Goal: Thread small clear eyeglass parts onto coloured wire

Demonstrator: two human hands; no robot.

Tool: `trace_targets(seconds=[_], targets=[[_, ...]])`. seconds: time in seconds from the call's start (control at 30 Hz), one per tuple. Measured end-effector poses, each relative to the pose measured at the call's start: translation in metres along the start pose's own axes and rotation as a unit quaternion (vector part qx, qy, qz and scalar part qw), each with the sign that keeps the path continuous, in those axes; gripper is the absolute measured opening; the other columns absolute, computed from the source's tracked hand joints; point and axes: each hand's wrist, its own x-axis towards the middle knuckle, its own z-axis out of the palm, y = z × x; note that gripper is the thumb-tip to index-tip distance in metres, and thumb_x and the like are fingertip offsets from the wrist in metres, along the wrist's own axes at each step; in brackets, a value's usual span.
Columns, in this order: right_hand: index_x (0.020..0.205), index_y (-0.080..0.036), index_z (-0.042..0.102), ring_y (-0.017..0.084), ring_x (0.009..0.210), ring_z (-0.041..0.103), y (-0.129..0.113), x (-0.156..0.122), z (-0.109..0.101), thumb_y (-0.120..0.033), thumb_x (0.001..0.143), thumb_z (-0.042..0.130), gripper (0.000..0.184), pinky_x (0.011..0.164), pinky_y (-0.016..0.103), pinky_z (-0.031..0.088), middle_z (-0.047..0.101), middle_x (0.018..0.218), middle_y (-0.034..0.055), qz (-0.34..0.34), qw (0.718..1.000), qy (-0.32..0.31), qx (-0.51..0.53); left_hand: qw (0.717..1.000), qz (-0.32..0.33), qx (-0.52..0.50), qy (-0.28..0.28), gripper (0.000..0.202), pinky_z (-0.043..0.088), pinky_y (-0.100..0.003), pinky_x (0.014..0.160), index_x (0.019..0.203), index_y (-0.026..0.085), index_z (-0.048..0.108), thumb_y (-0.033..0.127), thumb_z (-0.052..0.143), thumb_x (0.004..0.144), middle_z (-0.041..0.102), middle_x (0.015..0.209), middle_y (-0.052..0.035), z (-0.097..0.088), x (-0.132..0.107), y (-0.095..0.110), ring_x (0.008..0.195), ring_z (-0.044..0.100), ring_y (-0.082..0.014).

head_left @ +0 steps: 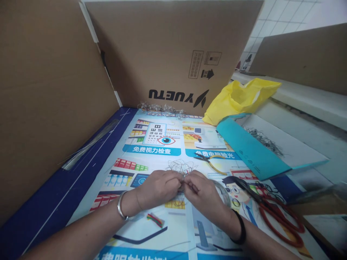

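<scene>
My left hand (pixel 159 187) and my right hand (pixel 202 193) meet over a printed poster mat (pixel 151 151), fingers pinched together on a small tangle of thin wire (pixel 181 169) that rises between the fingertips. A silver bangle sits on the left wrist, a black band on the right. A short bundle of coloured wire pieces (pixel 155 219) lies under my left forearm.
Yellow-handled pliers (pixel 213 162) lie just beyond my hands. Red-handled scissors (pixel 276 213) rest at right. A teal box lid (pixel 255 151) holds wire scraps, with a yellow plastic bag (pixel 238 99) behind it. Cardboard walls (pixel 162 54) enclose the back and left. Straight wires (pixel 86 148) lean at left.
</scene>
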Motion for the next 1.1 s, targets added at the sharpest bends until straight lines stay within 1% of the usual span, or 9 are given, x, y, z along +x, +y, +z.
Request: trace_targets(seconds=[0.07,0.13,0.2,0.27,0.37,0.47,0.63,0.77,1.1], targets=[[0.065,-0.019,0.049,0.013,0.061,0.050,0.0003,0.0000,-0.0010,-0.009,0.075,0.047,0.015,0.056,0.023,0.037,0.051,0.064,0.0005,-0.011,1.000,-0.004,-0.007,0.997,-0.045,-0.057,0.006,0.014,0.049,-0.023,0.063,0.071,0.017,0.050,0.007,0.045,0.080,0.064,0.078,-0.0018,0.0009,0.0007,0.0017,0.073,0.059,-0.0125],[0.067,-0.019,0.051,0.014,0.062,0.051,0.0008,0.0001,-0.0020,-0.009,0.077,0.047,0.014,0.057,0.023,0.038,0.053,0.066,0.0015,-0.025,1.000,-0.010,-0.012,0.986,-0.106,-0.125,0.002,0.012,0.047,-0.023,0.063,0.075,0.017,0.051,0.007,0.047,0.078,0.063,0.076,-0.0005,0.0009,0.0012,0.0029,0.071,0.058,-0.0114],[0.068,-0.018,0.052,0.014,0.064,0.052,0.0013,0.0002,-0.0026,-0.009,0.078,0.047,0.015,0.059,0.024,0.039,0.054,0.067,0.0019,-0.034,0.999,-0.014,-0.013,0.963,-0.184,-0.195,-0.014,0.012,0.045,-0.020,0.059,0.080,0.018,0.053,0.007,0.049,0.076,0.060,0.071,0.0018,-0.0004,0.0019,0.0035,0.063,0.054,-0.0093],[0.068,-0.018,0.053,0.014,0.064,0.052,0.0018,0.0003,-0.0026,-0.009,0.078,0.046,0.015,0.059,0.023,0.040,0.055,0.067,0.0021,-0.041,0.999,-0.015,-0.012,0.931,-0.254,-0.260,-0.040,0.013,0.042,-0.018,0.055,0.083,0.018,0.053,0.008,0.049,0.076,0.057,0.067,0.0038,-0.0029,0.0032,0.0035,0.058,0.051,-0.0078],[0.068,-0.019,0.054,0.014,0.065,0.052,0.0020,0.0010,-0.0026,-0.009,0.078,0.047,0.015,0.059,0.023,0.039,0.055,0.068,0.0017,-0.043,0.999,-0.016,-0.016,0.893,-0.306,-0.325,-0.064,0.013,0.041,-0.017,0.053,0.085,0.018,0.052,0.009,0.048,0.077,0.056,0.067,0.0043,-0.0064,0.0058,0.0030,0.059,0.051,-0.0075],[0.067,-0.019,0.053,0.013,0.063,0.051,0.0013,0.0022,-0.0030,-0.007,0.076,0.047,0.016,0.057,0.023,0.038,0.053,0.067,0.0007,-0.032,0.999,-0.022,-0.011,0.885,-0.315,-0.336,-0.061,0.011,0.042,-0.019,0.055,0.084,0.018,0.053,0.010,0.048,0.078,0.058,0.070,0.0034,-0.0071,0.0073,0.0028,0.062,0.052,-0.0084],[0.063,-0.019,0.050,0.011,0.060,0.048,0.0004,0.0031,-0.0028,-0.004,0.070,0.047,0.017,0.054,0.021,0.035,0.050,0.063,-0.0015,-0.014,1.000,-0.015,0.008,0.897,-0.299,-0.322,-0.041,0.012,0.043,-0.021,0.059,0.083,0.018,0.054,0.009,0.047,0.079,0.059,0.073,0.0022,-0.0057,0.0072,0.0048,0.065,0.053,-0.0094],[0.062,-0.019,0.049,0.011,0.058,0.046,-0.0014,0.0041,-0.0037,-0.003,0.068,0.047,0.017,0.053,0.021,0.034,0.048,0.062,-0.0023,0.004,0.999,-0.016,0.034,0.907,-0.299,-0.293,-0.043,0.012,0.042,-0.021,0.060,0.083,0.018,0.054,0.009,0.048,0.079,0.059,0.074,0.0029,-0.0068,0.0077,0.0071,0.066,0.053,-0.0091],[0.058,-0.018,0.051,0.009,0.050,0.042,-0.0075,0.0097,-0.0093,-0.006,0.065,0.048,0.014,0.047,0.019,0.031,0.044,0.054,-0.0048,0.107,0.985,-0.055,0.121,0.927,-0.269,-0.262,-0.015,0.011,0.042,-0.020,0.059,0.081,0.018,0.054,0.008,0.049,0.079,0.060,0.073,0.0021,-0.0017,0.0049,0.0081,0.065,0.055,-0.0092]])
